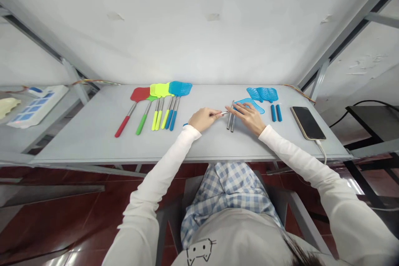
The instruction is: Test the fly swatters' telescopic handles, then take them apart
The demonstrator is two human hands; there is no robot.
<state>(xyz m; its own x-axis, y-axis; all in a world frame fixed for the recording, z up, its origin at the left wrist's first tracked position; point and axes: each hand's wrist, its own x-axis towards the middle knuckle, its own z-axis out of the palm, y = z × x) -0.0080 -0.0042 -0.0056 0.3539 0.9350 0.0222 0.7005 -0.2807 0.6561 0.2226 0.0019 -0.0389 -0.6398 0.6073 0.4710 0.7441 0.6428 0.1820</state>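
The left hand (204,119) is pinching a slim metal rod (224,112) above the grey surface (149,145), its tip pointing toward the right hand (249,117). The right hand is reaching over a blue mesh head (259,107) with its fingers extended; whether it is gripping anything, I cannot tell.

Two loose metal tubes (230,123) are lying just below the right fingers. Two more blue heads (263,94) are lying beyond that hand, with two blue sleeves (276,113) near them, and finished swatters (162,104) are resting well off to the left.

The rod is looking light, stiff and rather slick, so a fingertip pinch around its shaft, close to the end being worked, should suit it. The mesh heads are probably thin and bendy.

The left fingers are hiding much of the rod, and the right hand is covering the tubes' upper ends. A blue bit (185,124) is peeking out by the left wrist, too hidden to identify.
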